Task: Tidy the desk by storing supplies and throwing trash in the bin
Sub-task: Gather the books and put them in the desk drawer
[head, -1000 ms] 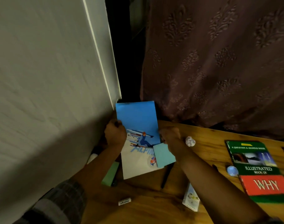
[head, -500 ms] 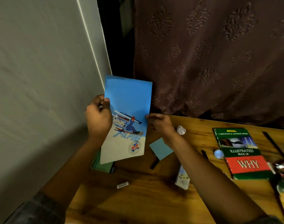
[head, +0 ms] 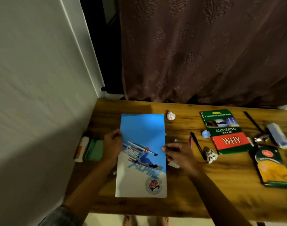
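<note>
A tall blue and white notebook (head: 142,144) with a skier picture is held above the left part of the wooden desk (head: 204,193). My left hand (head: 112,147) grips its left edge. My right hand (head: 177,154) pinches its right edge, thumb on the cover. The notebook hides whatever lies under it. Two crumpled paper balls lie on the desk, one (head: 171,115) near the back and one (head: 211,155) right of my right hand.
A green pad (head: 94,150) and a white tube (head: 81,148) lie against the left wall. A green and red book (head: 226,131), a black pen (head: 197,145), a small blue round thing (head: 206,134), a yellow-green packet (head: 273,167) and wrappers sit to the right. A curtain hangs behind.
The notebook has come away from the wall corner toward me and now sits lower and squarer between my hands. The view has dropped, showing more desk.
</note>
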